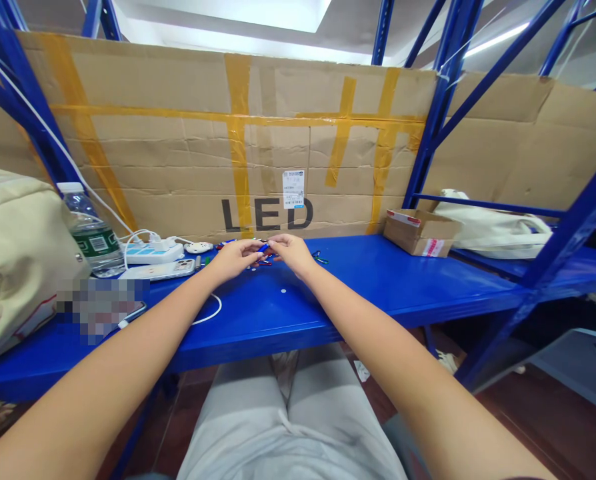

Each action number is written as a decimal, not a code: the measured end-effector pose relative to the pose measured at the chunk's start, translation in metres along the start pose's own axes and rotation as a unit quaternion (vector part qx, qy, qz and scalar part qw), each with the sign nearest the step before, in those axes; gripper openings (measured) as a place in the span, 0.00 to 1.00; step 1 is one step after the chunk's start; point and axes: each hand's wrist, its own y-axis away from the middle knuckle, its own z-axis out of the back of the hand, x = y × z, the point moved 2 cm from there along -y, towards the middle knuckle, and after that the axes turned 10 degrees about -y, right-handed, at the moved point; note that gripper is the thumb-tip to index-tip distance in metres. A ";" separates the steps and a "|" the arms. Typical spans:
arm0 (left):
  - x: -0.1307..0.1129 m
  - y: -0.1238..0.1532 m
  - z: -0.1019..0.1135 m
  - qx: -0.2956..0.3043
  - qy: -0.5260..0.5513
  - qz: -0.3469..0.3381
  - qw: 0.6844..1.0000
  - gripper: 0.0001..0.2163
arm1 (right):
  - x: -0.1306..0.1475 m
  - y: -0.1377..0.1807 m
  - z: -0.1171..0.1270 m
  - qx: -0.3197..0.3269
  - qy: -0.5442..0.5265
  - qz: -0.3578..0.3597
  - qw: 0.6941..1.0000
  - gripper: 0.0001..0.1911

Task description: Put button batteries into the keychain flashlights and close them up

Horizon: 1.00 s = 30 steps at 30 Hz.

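My left hand (pixel 234 259) and my right hand (pixel 294 253) meet over the blue table (pixel 368 280), near its back edge. Between their fingertips is a small, slim blue piece (pixel 264 247), which both hands pinch; its exact kind is too small to make out. Small red and blue pieces lie partly hidden behind and under the fingers. Just right of my right hand rests a small dark green looped piece (pixel 320 258).
At left stand a cream bag (pixel 18 247), a water bottle (pixel 95 233), a white power strip (pixel 153 251) and a phone (pixel 161 269). A white cable (pixel 213 313) curls on the table. An open cardboard box (pixel 421 231) sits at right, before blue rack posts. Taped cardboard (pixel 178 160) walls the back.
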 end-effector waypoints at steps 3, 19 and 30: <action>-0.006 0.001 0.003 -0.028 -0.114 -0.052 0.992 0.23 | 0.003 -0.001 0.004 -0.011 0.064 0.019 0.998 0.04; -0.009 0.019 0.014 0.154 0.186 0.129 0.962 0.22 | 0.016 0.006 0.008 0.141 0.156 0.197 0.958 0.05; -0.008 0.009 0.009 0.071 -0.045 0.026 0.996 0.25 | 0.013 0.006 0.007 0.120 0.276 0.169 0.938 0.06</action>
